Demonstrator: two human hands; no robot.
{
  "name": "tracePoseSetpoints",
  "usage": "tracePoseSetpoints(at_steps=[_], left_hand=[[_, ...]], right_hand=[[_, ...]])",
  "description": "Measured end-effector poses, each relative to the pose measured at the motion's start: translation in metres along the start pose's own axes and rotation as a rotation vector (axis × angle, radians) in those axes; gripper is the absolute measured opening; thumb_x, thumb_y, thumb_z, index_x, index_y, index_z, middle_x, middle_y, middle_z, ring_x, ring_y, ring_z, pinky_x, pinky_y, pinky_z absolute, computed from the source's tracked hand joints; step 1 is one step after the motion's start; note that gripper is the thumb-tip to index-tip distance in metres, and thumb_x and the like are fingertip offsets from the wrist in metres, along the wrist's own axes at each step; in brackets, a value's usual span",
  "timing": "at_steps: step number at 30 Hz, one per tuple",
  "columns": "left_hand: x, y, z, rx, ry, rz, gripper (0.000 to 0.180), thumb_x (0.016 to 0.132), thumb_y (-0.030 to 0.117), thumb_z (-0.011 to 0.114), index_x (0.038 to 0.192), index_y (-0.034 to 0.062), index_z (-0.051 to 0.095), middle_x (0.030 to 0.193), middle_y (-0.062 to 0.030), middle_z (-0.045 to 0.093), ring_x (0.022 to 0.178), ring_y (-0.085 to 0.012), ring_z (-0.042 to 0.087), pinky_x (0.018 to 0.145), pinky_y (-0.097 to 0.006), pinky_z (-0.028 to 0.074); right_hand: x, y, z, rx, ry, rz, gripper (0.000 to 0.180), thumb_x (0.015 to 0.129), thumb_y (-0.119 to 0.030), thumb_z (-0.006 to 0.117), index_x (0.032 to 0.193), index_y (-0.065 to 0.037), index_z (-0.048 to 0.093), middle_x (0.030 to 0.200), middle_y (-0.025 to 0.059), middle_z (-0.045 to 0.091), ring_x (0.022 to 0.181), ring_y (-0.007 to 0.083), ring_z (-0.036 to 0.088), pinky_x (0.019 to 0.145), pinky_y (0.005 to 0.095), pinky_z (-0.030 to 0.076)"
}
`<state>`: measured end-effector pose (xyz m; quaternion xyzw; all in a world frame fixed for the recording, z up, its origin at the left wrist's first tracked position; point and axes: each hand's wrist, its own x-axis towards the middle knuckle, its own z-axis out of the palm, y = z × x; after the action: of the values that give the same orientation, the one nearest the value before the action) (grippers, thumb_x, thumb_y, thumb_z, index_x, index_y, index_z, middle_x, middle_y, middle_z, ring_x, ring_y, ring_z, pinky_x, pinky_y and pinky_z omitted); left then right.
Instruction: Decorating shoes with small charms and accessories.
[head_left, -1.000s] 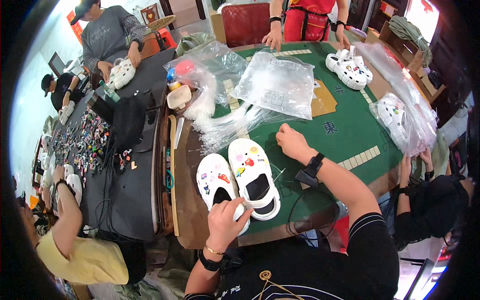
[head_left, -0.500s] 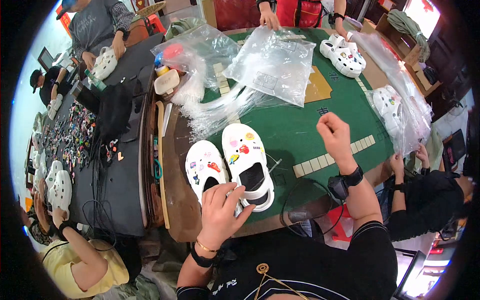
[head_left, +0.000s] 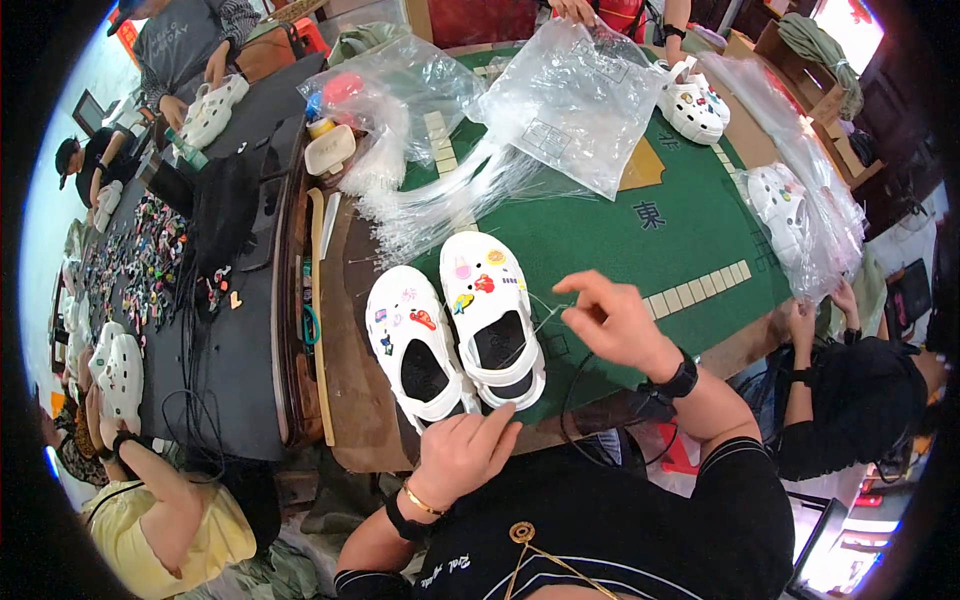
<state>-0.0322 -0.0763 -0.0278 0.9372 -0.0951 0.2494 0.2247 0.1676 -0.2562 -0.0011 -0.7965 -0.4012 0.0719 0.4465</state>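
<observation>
A pair of white clogs with colourful charms stands side by side before me, toes away from me: the left clog (head_left: 408, 300) and the right clog (head_left: 480, 262). My left hand (head_left: 462, 455) is at their heels, fingers curled against the rear edges; its fingertips are partly hidden. Beside the right clog's outer side, a thin clear plastic tie (head_left: 545, 318) sticks out from the shoe opening. Next to that tie is my right hand (head_left: 615, 322), thumb and forefinger apart and very close to its end; I cannot tell whether they touch it.
A bundle of clear ties (head_left: 420, 222) lies beyond the clogs, under a plastic bag (head_left: 565, 110) held by a person opposite. Rows of pale tiles (head_left: 700, 288) rest on the green table mat. Bagged clogs (head_left: 780, 215) are at right, and a dark side table (head_left: 235, 370) at left.
My right hand has come down and left toward the tie, its fist loosening. My left hand has moved back to the heels. The plastic bag opposite has shifted right.
</observation>
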Motion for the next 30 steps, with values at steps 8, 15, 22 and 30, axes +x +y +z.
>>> tracePoseSetpoints(at_steps=[8, 15, 22, 30], left_hand=[[0.008, 0.014, 0.018, -0.202, -0.33, -0.45, 0.074, 0.087, 0.026, 0.064, 0.139, -0.0125, 0.03, 0.055, -0.0145, 0.06, 0.048, -0.0319, 0.063, 0.045, -0.041, 0.051], [0.006, 0.016, 0.019, -0.168, -0.354, -0.332, 0.048, 0.087, 0.023, 0.065, 0.127, 0.0017, 0.05, 0.058, -0.0133, 0.061, 0.051, -0.0313, 0.063, 0.048, -0.04, 0.051], [0.012, 0.021, 0.02, -0.106, -0.358, -0.439, 0.071, 0.086, 0.023, 0.066, 0.139, -0.0108, 0.032, 0.055, -0.0127, 0.059, 0.049, -0.0319, 0.063, 0.045, -0.041, 0.05], [0.005, 0.014, 0.031, -0.093, -0.292, -0.363, 0.067, 0.086, 0.024, 0.064, 0.141, -0.0021, 0.036, 0.05, -0.0099, 0.057, 0.042, -0.0279, 0.06, 0.042, -0.039, 0.05]], right_hand=[[-0.003, 0.0, 0.025, 0.098, -0.092, -0.007, 0.032, 0.084, -0.009, 0.066, 0.115, -0.005, 0.058, 0.06, 0.0062, 0.052, 0.05, 0.017, 0.051, 0.05, 0.0305, 0.041], [-0.006, 0.003, 0.032, 0.156, -0.012, 0.054, 0.029, 0.085, -0.003, 0.064, 0.114, -0.002, 0.059, 0.061, -0.0011, 0.05, 0.054, 0.0052, 0.045, 0.05, 0.0241, 0.037], [-0.001, 0.009, 0.035, 0.148, 0.008, 0.126, 0.022, 0.088, -0.008, 0.064, 0.109, -0.003, 0.061, 0.064, 0.0049, 0.057, 0.055, 0.0104, 0.054, 0.052, 0.0271, 0.043], [0.015, -0.008, 0.042, 0.128, -0.019, 0.068, 0.019, 0.087, -0.009, 0.063, 0.105, -0.002, 0.059, 0.064, 0.0093, 0.06, 0.055, 0.0168, 0.061, 0.053, 0.0294, 0.046]])
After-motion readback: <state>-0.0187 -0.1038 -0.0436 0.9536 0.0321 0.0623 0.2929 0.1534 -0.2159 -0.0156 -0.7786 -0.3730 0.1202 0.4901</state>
